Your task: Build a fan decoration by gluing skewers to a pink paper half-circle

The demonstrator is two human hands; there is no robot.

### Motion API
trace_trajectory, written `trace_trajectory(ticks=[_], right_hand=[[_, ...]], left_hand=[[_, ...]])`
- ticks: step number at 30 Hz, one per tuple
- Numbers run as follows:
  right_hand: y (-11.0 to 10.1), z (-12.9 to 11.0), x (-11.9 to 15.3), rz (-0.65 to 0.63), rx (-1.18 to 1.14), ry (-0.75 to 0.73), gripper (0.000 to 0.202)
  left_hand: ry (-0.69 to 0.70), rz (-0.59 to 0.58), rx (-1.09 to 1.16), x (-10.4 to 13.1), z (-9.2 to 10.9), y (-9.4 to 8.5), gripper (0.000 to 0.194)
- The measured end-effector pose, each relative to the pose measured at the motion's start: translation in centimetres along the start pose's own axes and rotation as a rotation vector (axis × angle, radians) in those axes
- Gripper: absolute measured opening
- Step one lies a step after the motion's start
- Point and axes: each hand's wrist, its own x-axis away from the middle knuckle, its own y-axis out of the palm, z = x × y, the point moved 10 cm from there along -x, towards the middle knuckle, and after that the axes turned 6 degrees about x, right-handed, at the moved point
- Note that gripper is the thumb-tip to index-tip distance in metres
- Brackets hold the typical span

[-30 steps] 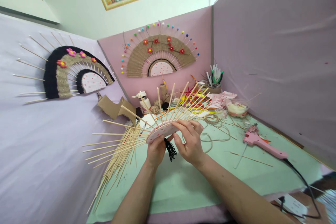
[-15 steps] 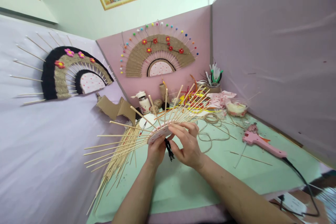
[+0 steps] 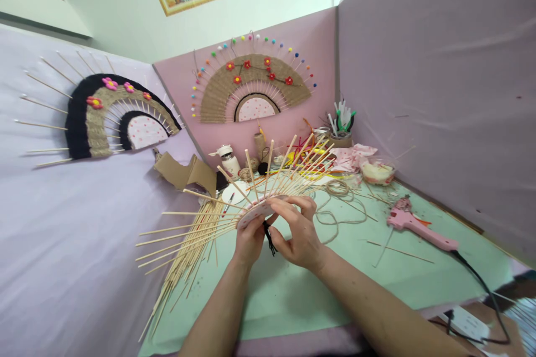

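Note:
Between my hands is a fan frame (image 3: 254, 212), a white base with pink dots and thin wooden sticks spreading out from its curved edge. My left hand (image 3: 250, 239) grips the base from below at its near left side, thumb on top. Over the right part of the base curl the fingers of my right hand (image 3: 298, 228), with its thumb lower down and apart from the fingertips. A bunch of black yarn (image 3: 270, 239) hangs between the two hands. Where the yarn joins the frame is hidden by my fingers.
Loose wooden sticks (image 3: 190, 254) lie in a pile at left. A pink glue gun (image 3: 422, 231) with a cord lies at right. Behind are twine (image 3: 340, 188), a white bottle (image 3: 229, 163) and folded cardboard (image 3: 184, 173). Finished fans (image 3: 255, 81) hang on the partitions.
The fan frame has turned slightly, its upper left stick tips shifting right. Both hands stay in nearly the same place on it, and the black yarn has swung a little.

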Motion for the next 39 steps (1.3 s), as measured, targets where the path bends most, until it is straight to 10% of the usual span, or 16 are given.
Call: trace_trajectory(ticks=[16,39], right_hand=[[-0.7,4.9,0.6,0.157,-0.108,0.326,0.008],[0.9,4.0,0.9,-0.02,0.072,0.266,0.028]], left_hand=[[-0.066,0.114,0.217,-0.7,1.2,-2.1,0.021],[-0.099,0.073,0.189,-0.7,0.6,-1.7,0.037]])
